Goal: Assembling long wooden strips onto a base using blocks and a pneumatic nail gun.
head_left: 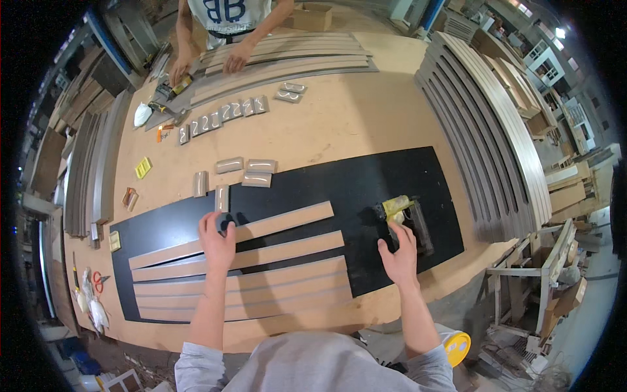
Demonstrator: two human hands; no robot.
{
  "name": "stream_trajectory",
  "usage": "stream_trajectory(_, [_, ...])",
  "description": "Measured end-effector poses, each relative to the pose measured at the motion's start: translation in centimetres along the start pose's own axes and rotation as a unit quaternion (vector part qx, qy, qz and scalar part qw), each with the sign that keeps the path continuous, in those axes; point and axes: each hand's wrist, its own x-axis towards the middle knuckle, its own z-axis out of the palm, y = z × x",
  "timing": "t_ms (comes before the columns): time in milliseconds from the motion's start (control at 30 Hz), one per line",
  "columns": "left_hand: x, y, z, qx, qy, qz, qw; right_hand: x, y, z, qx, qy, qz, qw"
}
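Note:
My left hand [219,243] is curled around a small dark rounded piece [225,220], whose kind I cannot make out. It hovers over several long tan strips [287,250] with grey edges, lying side by side on a black board [411,166]. The top two strips fan apart from the rest. Just beyond my left fingers lies a small block in clear wrap [222,197]. My right hand [400,256] has its thumb and fingers apart, with the fingertips close to a yellow and black nail gun [397,208] lying on the board's right part; whether they touch is unclear.
More wrapped blocks [228,164] lie beyond the board. Across the table a person [225,26] handles long strips [281,65] and a yellow tool [181,85]. Tall panel stacks stand right [483,130] and left [98,163]. Red scissors [98,281] lie near the left edge.

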Motion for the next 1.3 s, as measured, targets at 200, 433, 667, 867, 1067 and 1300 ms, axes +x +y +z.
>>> stream_trajectory(200, [2.0,-2.2,1.4,-0.016,0.004,-0.083,0.996,0.7,3.5,1.3,-0.092,0.07,0.025,0.993])
stream_trajectory(433, [2.4,-1.8,1.6,0.016,-0.015,-0.159,0.987,5.6,1.5,0.3,-0.093,-0.005,0.134,0.987])
stream_trajectory(667, [-3.5,6.9,-0.7,-0.041,-0.015,-0.024,0.999,4.1,-0.1,-6.0,0.265,-0.104,0.186,0.94])
stream_trajectory(867, [-9.0,19.9,-2.2,-0.127,-0.19,0.244,0.942,-2.1,-2.7,-9.2,0.594,-0.056,0.132,0.791])
stream_trajectory(1067, [-10.3,27.3,-1.8,-0.156,-0.197,0.239,0.938,-5.9,-3.9,-6.4,0.821,0.082,0.097,0.556])
stream_trajectory(1300, [-10.9,23.9,-4.9,-0.059,-0.219,0.331,0.916,-7.9,1.0,-5.9,0.909,0.155,0.157,0.355])
